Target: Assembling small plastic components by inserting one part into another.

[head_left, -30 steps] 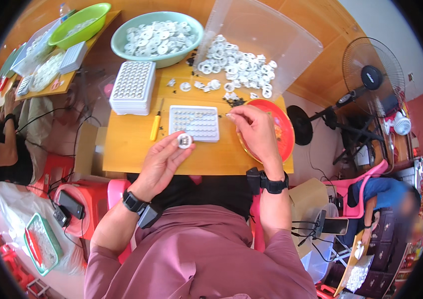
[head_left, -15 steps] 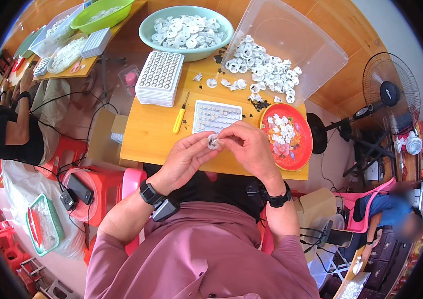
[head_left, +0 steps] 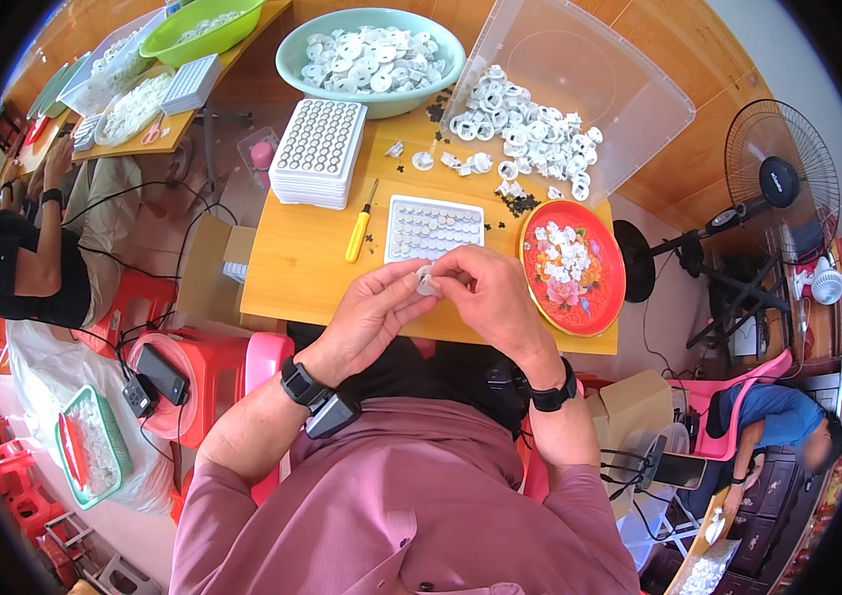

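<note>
Between my two hands, just over the near edge of the table, is a small round white plastic part (head_left: 426, 282). My left hand (head_left: 373, 305) pinches it between thumb and fingers. From the other side my right hand (head_left: 485, 295) grips it too, its fingertips hiding most of the part. Beyond my hands lies a white tray (head_left: 435, 228) with rows of round silvery pieces in its pockets. A yellow-handled screwdriver (head_left: 357, 236) rests left of that tray. To the right, a red flowered plate (head_left: 591, 315) holds small white pieces (head_left: 563, 253).
A pale green basin (head_left: 371, 97) of round white parts stands at the back, beside a stack of filled white trays (head_left: 316, 156). White parts (head_left: 525, 129) spill from a clear tub (head_left: 629, 99). Small black pieces (head_left: 517, 204) lie nearby. A fan (head_left: 780, 182) stands right; other people sit on both sides.
Both hands stay together on the white part, which has turned slightly between the fingers. The view has shifted a little, and the person at the right has moved their head.
</note>
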Tool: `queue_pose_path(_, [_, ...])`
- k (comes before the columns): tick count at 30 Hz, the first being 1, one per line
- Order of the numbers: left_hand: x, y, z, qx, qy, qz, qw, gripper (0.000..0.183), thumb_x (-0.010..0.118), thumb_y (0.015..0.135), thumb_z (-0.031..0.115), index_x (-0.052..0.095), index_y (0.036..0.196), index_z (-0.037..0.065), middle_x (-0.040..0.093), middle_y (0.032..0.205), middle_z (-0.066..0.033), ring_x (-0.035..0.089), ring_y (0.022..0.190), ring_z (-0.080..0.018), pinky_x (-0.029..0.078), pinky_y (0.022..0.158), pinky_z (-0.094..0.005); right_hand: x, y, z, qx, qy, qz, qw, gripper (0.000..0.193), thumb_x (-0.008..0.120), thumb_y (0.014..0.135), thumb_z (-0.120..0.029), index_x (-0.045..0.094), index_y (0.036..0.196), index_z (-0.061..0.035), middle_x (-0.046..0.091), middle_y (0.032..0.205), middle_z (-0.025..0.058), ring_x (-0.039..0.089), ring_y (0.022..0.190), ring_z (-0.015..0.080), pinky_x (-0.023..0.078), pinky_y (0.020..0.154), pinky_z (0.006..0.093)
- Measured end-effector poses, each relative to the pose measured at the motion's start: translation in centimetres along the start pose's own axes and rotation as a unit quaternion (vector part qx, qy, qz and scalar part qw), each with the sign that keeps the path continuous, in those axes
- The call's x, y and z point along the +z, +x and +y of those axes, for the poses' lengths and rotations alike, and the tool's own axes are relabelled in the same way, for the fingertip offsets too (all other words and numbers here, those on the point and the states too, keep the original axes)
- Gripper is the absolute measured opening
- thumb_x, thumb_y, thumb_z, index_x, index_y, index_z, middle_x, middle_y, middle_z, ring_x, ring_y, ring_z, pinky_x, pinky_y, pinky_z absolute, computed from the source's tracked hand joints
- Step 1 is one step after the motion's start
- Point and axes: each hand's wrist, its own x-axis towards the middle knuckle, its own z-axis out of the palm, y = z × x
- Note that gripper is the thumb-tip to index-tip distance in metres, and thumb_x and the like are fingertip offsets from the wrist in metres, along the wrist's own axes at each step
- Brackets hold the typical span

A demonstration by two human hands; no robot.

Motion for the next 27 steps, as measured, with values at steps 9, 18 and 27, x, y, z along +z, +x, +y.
queue_pose_path(9, [-0.1, 0.0, -0.5, 0.082, 0.14, 0.014, 0.987, 0.026, 0.057, 0.1, 0.008, 0.058, 0.124, -0.001, 0.067, 0.116, -0.0108, 0.066, 0.106, -0.0164, 0.056, 0.095, -0.0307, 0.7, 0.0, -0.3, 0.018, 0.033, 0.025, 0.999, 0.007, 0.069, 0.083, -0.004, 0.067, 0.09, -0.001, 0.069, 0.083, 0.012, 0.07, 0.076, 0.0252, 0.054, 0.067, 0.0346])
queue_pose_path(18, [0.5, 0.0, -0.4, 0.136, 0.226, 0.014, 0.964, 0.022, 0.057, 0.1, 0.008, 0.055, 0.12, -0.002, 0.068, 0.109, -0.0113, 0.067, 0.1, -0.0159, 0.057, 0.089, -0.0306, 0.7, 0.0, 1.4, 0.104, 0.129, -0.026, 0.986, 0.017, 0.074, 0.085, -0.006, 0.069, 0.099, 0.0026, 0.071, 0.083, 0.0018, 0.063, 0.072, 0.0043, 0.051, 0.065, 0.0214])
queue_pose_path(27, [-0.3, 0.2, -1.1, 0.191, 0.291, 0.019, 0.937, 0.013, 0.055, 0.101, 0.006, 0.054, 0.111, -0.002, 0.068, 0.103, -0.0107, 0.067, 0.094, -0.014, 0.057, 0.086, -0.0296, 1.5, -0.2, 0.8, 0.079, 0.104, -0.02, 0.991, 0.01, 0.072, 0.085, -0.005, 0.07, 0.093, 0.0016, 0.07, 0.079, 0.0015, 0.063, 0.07, 0.0045, 0.05, 0.063, 0.0212])
